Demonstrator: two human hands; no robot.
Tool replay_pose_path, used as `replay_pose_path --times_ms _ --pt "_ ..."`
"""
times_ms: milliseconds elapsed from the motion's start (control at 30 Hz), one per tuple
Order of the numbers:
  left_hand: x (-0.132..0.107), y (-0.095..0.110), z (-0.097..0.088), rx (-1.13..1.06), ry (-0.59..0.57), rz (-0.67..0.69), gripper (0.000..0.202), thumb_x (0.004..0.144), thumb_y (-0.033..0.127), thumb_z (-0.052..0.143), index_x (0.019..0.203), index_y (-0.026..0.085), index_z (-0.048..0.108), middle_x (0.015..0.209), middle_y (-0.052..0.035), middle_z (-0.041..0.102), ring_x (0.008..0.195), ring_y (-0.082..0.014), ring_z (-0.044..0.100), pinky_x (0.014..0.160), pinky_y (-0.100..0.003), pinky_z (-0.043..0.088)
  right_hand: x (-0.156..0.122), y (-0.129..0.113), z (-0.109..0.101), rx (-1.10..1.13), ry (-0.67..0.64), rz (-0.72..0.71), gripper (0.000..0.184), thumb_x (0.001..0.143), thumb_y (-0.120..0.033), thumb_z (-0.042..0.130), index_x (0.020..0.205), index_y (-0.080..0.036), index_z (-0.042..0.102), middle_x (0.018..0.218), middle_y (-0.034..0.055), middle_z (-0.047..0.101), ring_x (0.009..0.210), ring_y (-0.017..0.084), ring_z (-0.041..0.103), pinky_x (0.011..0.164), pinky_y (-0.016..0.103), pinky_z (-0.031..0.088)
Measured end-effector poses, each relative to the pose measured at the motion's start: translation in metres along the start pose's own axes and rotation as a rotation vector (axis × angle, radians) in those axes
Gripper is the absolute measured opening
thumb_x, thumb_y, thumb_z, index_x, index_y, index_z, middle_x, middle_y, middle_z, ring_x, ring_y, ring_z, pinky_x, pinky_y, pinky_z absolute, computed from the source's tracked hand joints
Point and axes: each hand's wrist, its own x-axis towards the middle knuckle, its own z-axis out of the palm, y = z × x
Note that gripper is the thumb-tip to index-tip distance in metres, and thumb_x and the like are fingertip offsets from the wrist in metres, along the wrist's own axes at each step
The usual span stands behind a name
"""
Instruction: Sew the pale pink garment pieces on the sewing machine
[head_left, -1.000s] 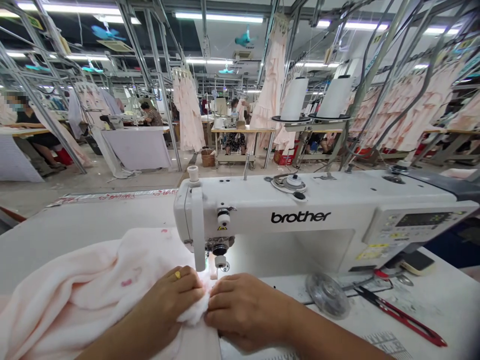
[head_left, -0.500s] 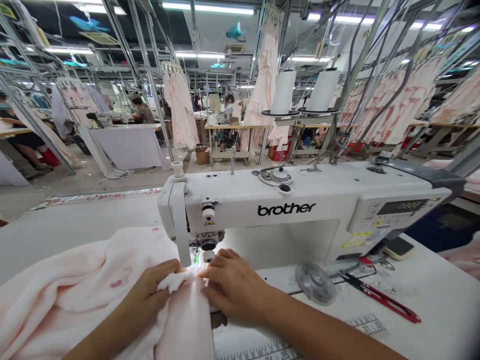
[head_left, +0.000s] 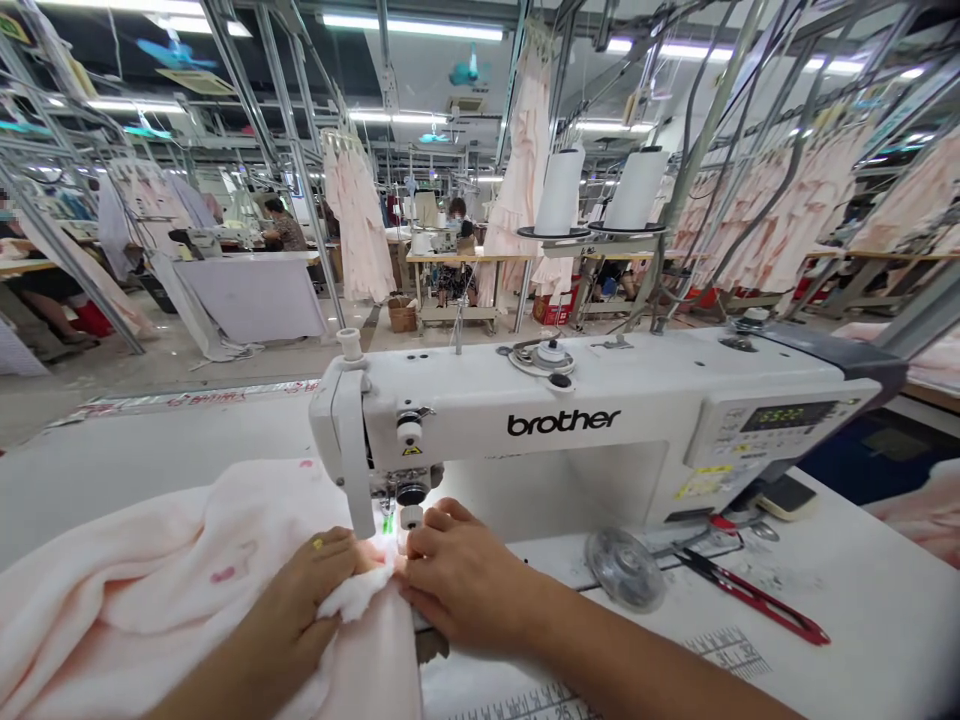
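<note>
A pale pink fleecy fabric (head_left: 172, 560) with small darker pink marks lies in folds on the left of the sewing table and runs under the needle area of a white sewing machine (head_left: 487, 400). My left hand (head_left: 319, 580), a yellow ring on one finger, is closed on the fabric just left of the presser foot; a bunched white edge pokes out beside its fingers. Right of the foot, my right hand (head_left: 465, 580) pinches the fabric's edge, fingers bent close to the needle. The machine's lamp lights the spot between both hands, and the fingertips are partly lost in the glare.
On the table to the right lie red-handled thread snips (head_left: 757, 595), a clear round dish (head_left: 625, 568) and a printed ruler scale (head_left: 724, 650). Thread cones (head_left: 561, 192) stand behind the machine. Pink garments (head_left: 356, 215) hang beyond, with people at other machines.
My left hand has shifted slightly, its ringed finger now showing, and the bunched white edge sits a little lower and further right. My right hand stays beside the foot. The view has moved slightly.
</note>
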Motion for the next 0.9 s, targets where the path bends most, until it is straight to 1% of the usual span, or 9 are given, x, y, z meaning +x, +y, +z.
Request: replay_pose_path --times_ms 100,233,333,433,533,633,733,800,900 --pt "-0.002 -0.007 0.002 0.078 -0.002 0.062 0.028 0.072 0.011 0.045 0.087 0.023 0.066 0.098 -0.0024 0.07 0.1 -0.0217 0.062 0.105 -0.035 0.04 -0.001 0.003 -0.001 -0.017 -0.017 -0.079 0.017 0.096 -0.025 0.051 0.087 -0.019 0.063 0.082 -0.0001 0.059 0.082 0.017 0.045 0.096 0.032 0.03" --pt "-0.001 -0.01 0.0 0.138 -0.058 0.07 0.036 0.074 0.009 0.045 0.098 0.023 0.068 0.107 -0.0038 0.07 0.105 -0.0217 0.061 0.1 -0.033 0.044 -0.001 0.003 0.001 0.005 -0.019 -0.07 0.012 0.095 -0.025 0.053 0.092 -0.021 0.064 0.083 -0.0007 0.058 0.083 0.017 0.045 0.095 0.032 0.03" --pt "0.002 -0.005 -0.001 0.141 -0.096 0.1 0.031 0.08 0.013 0.045 0.097 0.023 0.069 0.104 -0.0054 0.07 0.101 -0.0225 0.062 0.094 -0.033 0.048 -0.001 0.002 0.003 0.03 -0.022 -0.041 0.012 0.094 -0.025 0.055 0.086 -0.021 0.063 0.085 -0.0006 0.058 0.084 0.017 0.046 0.094 0.031 0.031" --pt "0.004 0.0 0.0 0.161 -0.088 0.133 0.026 0.081 0.017 0.05 0.096 0.023 0.07 0.1 -0.0059 0.071 0.098 -0.0238 0.062 0.092 -0.035 0.048 -0.002 0.0 0.002 0.045 -0.031 -0.034 0.013 0.094 -0.025 0.055 0.084 -0.021 0.063 0.085 0.0 0.057 0.084 0.017 0.047 0.093 0.031 0.032" --pt "0.004 0.0 -0.002 0.053 -0.064 0.057 0.026 0.081 0.018 0.048 0.094 0.023 0.071 0.099 -0.0058 0.071 0.098 -0.0241 0.062 0.091 -0.035 0.047 -0.003 -0.001 0.0 0.04 -0.027 -0.028 0.012 0.095 -0.026 0.053 0.095 -0.023 0.065 0.089 0.001 0.057 0.086 0.018 0.047 0.095 0.033 0.032" --pt "0.005 -0.002 -0.006 -0.161 -0.069 -0.146 0.027 0.077 0.017 0.045 0.088 0.021 0.069 0.092 -0.0044 0.069 0.091 -0.0234 0.061 0.085 -0.033 0.048 -0.003 -0.002 -0.001 0.004 -0.041 -0.022 0.022 0.096 -0.027 0.05 0.114 -0.024 0.062 0.094 0.0027 0.058 0.089 0.02 0.047 0.098 0.035 0.031" --pt "0.007 -0.003 -0.009 -0.26 -0.048 -0.281 0.022 0.072 0.018 0.046 0.08 0.019 0.066 0.082 -0.0024 0.065 0.083 -0.0227 0.06 0.08 -0.031 0.048 -0.003 -0.003 -0.003 0.0 -0.068 -0.022 0.025 0.097 -0.026 0.049 0.119 -0.022 0.06 0.095 0.0034 0.058 0.091 0.02 0.047 0.099 0.035 0.03" --pt "0.009 -0.002 -0.01 -0.266 -0.065 -0.276 0.022 0.074 0.02 0.046 0.081 0.019 0.067 0.081 -0.0023 0.064 0.083 -0.0225 0.06 0.081 -0.032 0.048 -0.002 -0.004 -0.004 0.013 -0.077 -0.023 0.024 0.097 -0.025 0.05 0.119 -0.022 0.06 0.094 0.0033 0.059 0.091 0.02 0.047 0.1 0.035 0.03" --pt "0.01 0.001 -0.009 -0.212 -0.117 -0.174 0.024 0.081 0.022 0.045 0.085 0.02 0.069 0.085 -0.0036 0.066 0.088 -0.0231 0.06 0.086 -0.034 0.047 -0.003 -0.005 -0.005 0.028 -0.084 -0.025 0.022 0.096 -0.025 0.051 0.115 -0.023 0.062 0.093 0.0027 0.058 0.091 0.02 0.046 0.1 0.035 0.03"
